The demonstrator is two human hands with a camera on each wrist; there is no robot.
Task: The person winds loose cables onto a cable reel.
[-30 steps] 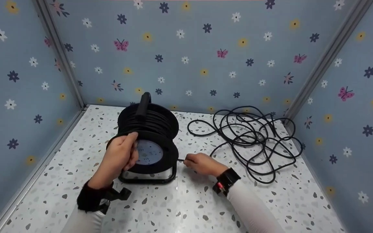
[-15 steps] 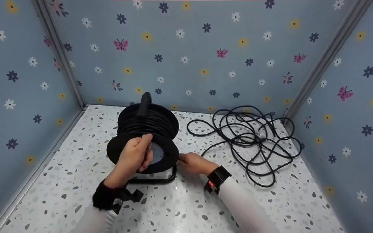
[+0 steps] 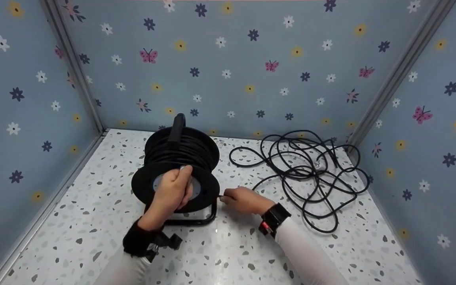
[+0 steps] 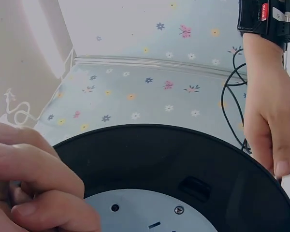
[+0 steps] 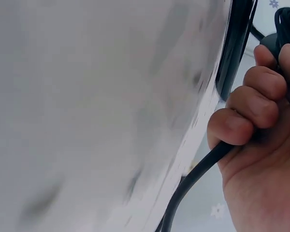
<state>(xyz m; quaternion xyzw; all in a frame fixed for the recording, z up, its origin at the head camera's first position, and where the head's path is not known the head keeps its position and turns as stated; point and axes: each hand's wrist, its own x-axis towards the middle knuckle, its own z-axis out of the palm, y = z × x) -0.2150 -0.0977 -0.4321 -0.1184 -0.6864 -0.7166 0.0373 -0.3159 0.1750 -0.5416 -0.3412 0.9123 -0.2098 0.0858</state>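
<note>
A black cable reel (image 3: 208,186) stands on the speckled surface at centre left, its drum wound with black cable. My left hand (image 3: 172,190) is curled in front of its round face, over the pale centre disc (image 4: 135,208). The fingers grip a small part of the reel that they hide. Beside the reel's lower right edge, my right hand (image 3: 246,200) curls round the black cable (image 5: 188,179). The cable runs from this hand to a loose tangle on the right.
Tangled cable loops (image 3: 299,171) lie at the right back. The reel's carrying handle (image 3: 175,132) rises at the top, and its tubular stand (image 3: 190,222) rests on the speckled surface (image 3: 220,253). Flower-patterned panels (image 3: 232,95) enclose the back and both sides.
My left hand has moved right across the reel's face. The right hand went left to the reel's edge, then slightly back right, still holding the cable.
</note>
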